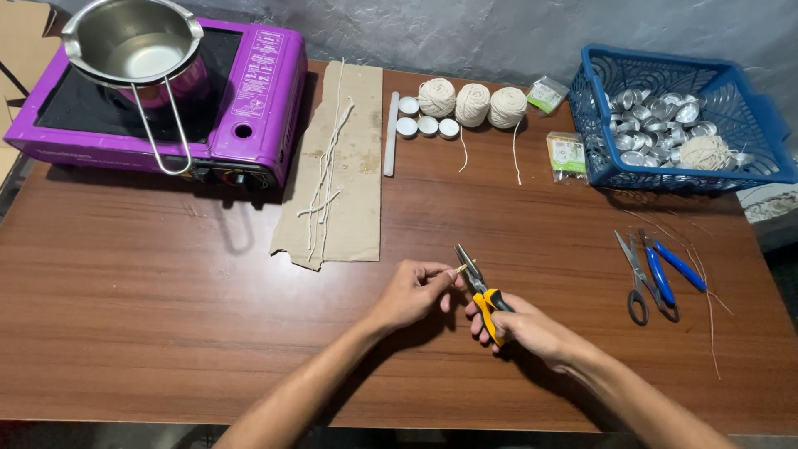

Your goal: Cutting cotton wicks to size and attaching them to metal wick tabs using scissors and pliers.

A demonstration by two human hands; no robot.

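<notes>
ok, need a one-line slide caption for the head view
Right hand grips yellow-handled pliers on a small piece pinched by the left hand over a wooden table.

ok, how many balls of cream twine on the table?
4: three cream twine balls in a row at the back, one in the blue plastic basket. More may be hidden there.

Desk [166, 316]: 1.
Portable stove, purple [249, 100]: 1.
Steel pot with wire handle [133, 41]: 1.
Cardboard strip [357, 166]: 1, bearing several lengths of white cord [328, 158]; exact number cannot be told.
White stick [391, 133]: 1.
Small white-filled cups [426, 125]: 4.
Balls of pale twine on the desk [472, 105]: 3.
Small packets [567, 155]: 2.
Blue basket [748, 116]: 1, holding 1 further twine ball [705, 153] and many empty metal cups [648, 125], too heaped to count.
Scissors [636, 278]: 1.
Blue-handled pliers [665, 270]: 1.
Yellow-handled pliers [480, 287]: 1.
Hands: 2, left hand [411, 291] and right hand [524, 326].
</notes>
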